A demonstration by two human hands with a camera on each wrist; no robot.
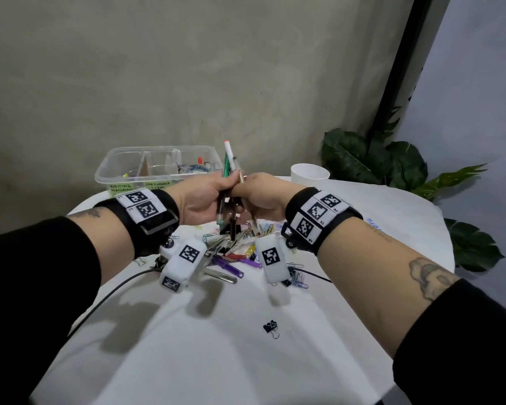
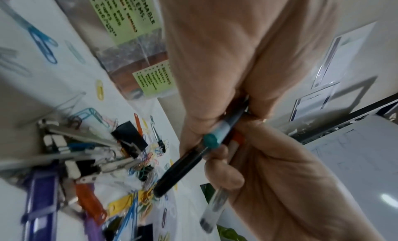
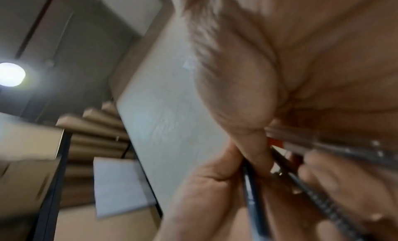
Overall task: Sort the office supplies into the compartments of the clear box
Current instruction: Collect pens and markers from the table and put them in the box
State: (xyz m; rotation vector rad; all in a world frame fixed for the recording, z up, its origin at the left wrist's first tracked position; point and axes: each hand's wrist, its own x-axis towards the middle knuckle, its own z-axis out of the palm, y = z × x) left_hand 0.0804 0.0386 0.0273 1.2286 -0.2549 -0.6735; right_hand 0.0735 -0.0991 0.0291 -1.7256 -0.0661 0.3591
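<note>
At far left, a clear box (image 1: 111, 171) is standing at the table's (image 1: 216, 346) back edge, its nearest compartment labelled for writing materials and lying just beyond the hands. The left hand (image 1: 200, 197) is curling its fingers round a bundle of pens (image 1: 228, 182), the pens standing nearly upright with a white, orange-tipped one poking highest. Touching it, the right hand (image 1: 260, 194) is gripping the same bundle from the other side. Both hands are hovering over a pile of clips and tools (image 1: 234, 252), between it and the box. The left hand is sitting nearer the writing compartment, so the carry forward and left looks likely to fall to it. A white cup (image 1: 309, 172) is standing at right.
</note>
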